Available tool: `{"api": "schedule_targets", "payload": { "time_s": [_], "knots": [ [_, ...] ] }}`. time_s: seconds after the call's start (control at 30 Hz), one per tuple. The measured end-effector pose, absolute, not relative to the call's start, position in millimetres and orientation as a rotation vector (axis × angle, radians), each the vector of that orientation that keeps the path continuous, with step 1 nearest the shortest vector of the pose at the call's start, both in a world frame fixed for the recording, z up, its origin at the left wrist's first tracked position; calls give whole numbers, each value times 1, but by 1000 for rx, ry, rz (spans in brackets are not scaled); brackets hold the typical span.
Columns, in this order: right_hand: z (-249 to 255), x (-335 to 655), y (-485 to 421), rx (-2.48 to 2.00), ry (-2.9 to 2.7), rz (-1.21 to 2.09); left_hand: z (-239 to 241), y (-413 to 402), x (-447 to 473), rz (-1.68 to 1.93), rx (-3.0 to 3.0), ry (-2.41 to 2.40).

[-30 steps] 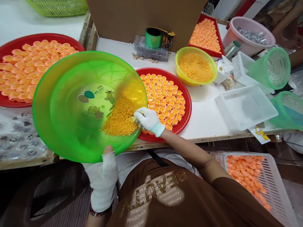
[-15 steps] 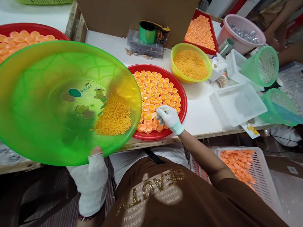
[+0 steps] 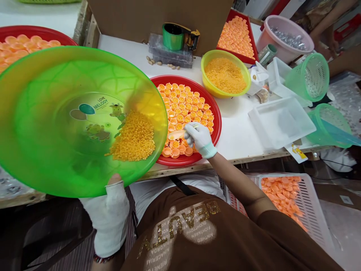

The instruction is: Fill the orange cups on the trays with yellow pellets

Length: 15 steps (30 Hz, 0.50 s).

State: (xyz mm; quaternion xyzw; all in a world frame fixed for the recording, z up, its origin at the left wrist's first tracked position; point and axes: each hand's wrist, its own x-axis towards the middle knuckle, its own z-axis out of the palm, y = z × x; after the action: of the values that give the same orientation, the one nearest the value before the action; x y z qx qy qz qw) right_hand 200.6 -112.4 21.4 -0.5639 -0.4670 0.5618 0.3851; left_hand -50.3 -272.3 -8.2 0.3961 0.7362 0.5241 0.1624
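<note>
My left hand [image 3: 111, 210], in a white glove with the thumb tip bare, grips the near rim of a large green basin [image 3: 50, 165]. The basin tilts, and a heap of yellow pellets [image 3: 135, 137] lies at its right side. In a white glove with a mint cuff, my right hand [image 3: 199, 139] pinches a small pale spoon [image 3: 177, 134]. The spoon is over small orange cups [image 3: 180, 109] packed in a red round tray [image 3: 216, 124]. Many cups hold yellow pellets; several at the near edge look empty.
Behind the tray stands a yellow bowl [image 3: 207, 77] of pellets. A tape dispenser [image 3: 180, 37] sits at the back. To the right are a clear tray [image 3: 282, 124], green baskets [image 3: 316, 81] and a pink tub [image 3: 263, 39]. A white crate [image 3: 316, 210] with orange pieces is below. Another person's arm [image 3: 332, 19] shows top right.
The spoon has shifted slightly left and up over the cups, and now looks emptier. My left hand keeps its hold on the basin. The whole view has shifted slightly.
</note>
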Motion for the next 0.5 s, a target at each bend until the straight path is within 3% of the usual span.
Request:
{"api": "schedule_targets", "payload": {
  "time_s": [0.2,0.37,0.5],
  "knots": [
    [19,138,-111,-1314,-1717,1159,2,-267,-41,1597,1002,2077],
    [12,116,-112,-1413,-1420,1664,2,-268,-39,1607,918,2081],
    [15,136,-107,-1359,-1141,1797,3,-269,-40,1630,932,2042]
  ]
}}
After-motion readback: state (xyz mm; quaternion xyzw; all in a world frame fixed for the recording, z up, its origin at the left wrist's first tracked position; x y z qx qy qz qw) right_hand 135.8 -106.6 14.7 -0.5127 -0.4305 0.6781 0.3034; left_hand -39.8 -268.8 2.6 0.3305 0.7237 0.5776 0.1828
